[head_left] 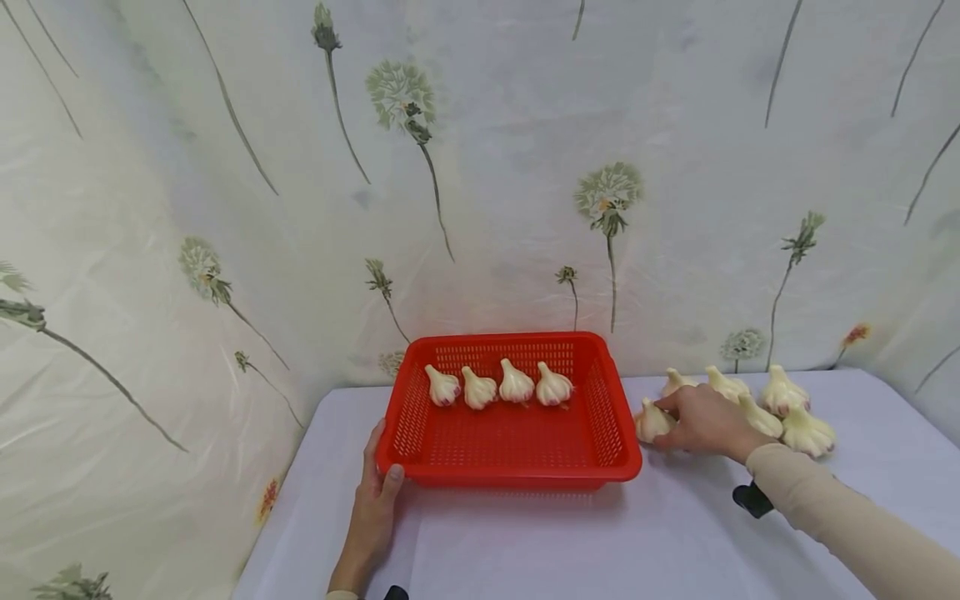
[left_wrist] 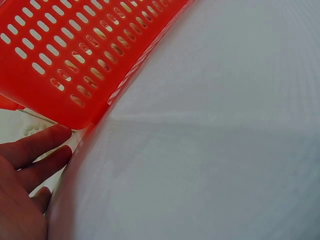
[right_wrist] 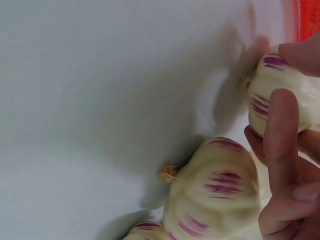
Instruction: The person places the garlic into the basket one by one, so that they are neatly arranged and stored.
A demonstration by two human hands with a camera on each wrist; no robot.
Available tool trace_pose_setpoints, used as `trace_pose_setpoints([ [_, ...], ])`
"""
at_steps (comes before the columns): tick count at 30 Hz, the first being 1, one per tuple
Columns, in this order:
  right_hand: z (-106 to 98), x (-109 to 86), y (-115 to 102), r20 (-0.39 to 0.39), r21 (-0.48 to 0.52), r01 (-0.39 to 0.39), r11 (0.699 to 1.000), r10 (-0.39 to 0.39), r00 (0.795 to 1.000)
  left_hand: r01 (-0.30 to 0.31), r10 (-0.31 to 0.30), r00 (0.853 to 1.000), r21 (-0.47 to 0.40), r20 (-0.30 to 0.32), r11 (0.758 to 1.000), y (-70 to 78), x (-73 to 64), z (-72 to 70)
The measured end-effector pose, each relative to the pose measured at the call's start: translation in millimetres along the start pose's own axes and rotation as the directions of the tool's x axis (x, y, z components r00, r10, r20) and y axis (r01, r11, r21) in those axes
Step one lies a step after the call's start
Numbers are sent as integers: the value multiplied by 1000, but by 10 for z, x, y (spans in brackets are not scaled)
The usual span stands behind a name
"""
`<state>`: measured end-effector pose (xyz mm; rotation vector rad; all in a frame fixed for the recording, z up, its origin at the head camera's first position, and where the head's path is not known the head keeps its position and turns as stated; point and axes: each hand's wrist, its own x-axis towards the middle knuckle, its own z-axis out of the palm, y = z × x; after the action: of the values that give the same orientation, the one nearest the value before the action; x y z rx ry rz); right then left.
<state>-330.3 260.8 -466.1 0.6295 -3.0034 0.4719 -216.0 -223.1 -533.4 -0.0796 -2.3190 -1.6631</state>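
Note:
At the right of the head view, my right hand pinches a garlic bulb between thumb and fingers, just beside the basket. The right wrist view shows this purple-streaked bulb a little off the cloth, its root end outward. My left hand holds the front left corner of the red plastic basket, thumb at the rim and fingers along the outer side. In the left wrist view, its fingers lie by the basket's perforated wall. Several garlic bulbs stand in a row inside, toward the back.
Several more garlic bulbs are grouped on the right of the table, around and behind my right hand. A white cloth covers the table. Behind it hangs a curtain printed with dandelions.

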Motion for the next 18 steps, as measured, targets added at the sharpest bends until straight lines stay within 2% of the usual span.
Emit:
trace_pose_setpoints([
  [5, -79, 12, -16, 0, -18, -18, 1000, 18, 1000, -8, 8, 1000, 10, 11, 1000, 11, -6, 0],
  [10, -244, 35, -46, -5, 9, -85, 996, 85, 996, -20, 20, 1000, 8, 7, 1000, -4, 3, -7],
  [13, -348, 53, -58, -27, 60, -110, 992, 112, 993, -22, 22, 1000, 10, 7, 1000, -16, 7, -8],
  [18, -497, 107, -64, -111, 103, -100, 990, 112, 987, -26, 26, 999, -1, 23, 1000, -20, 0, -14],
])
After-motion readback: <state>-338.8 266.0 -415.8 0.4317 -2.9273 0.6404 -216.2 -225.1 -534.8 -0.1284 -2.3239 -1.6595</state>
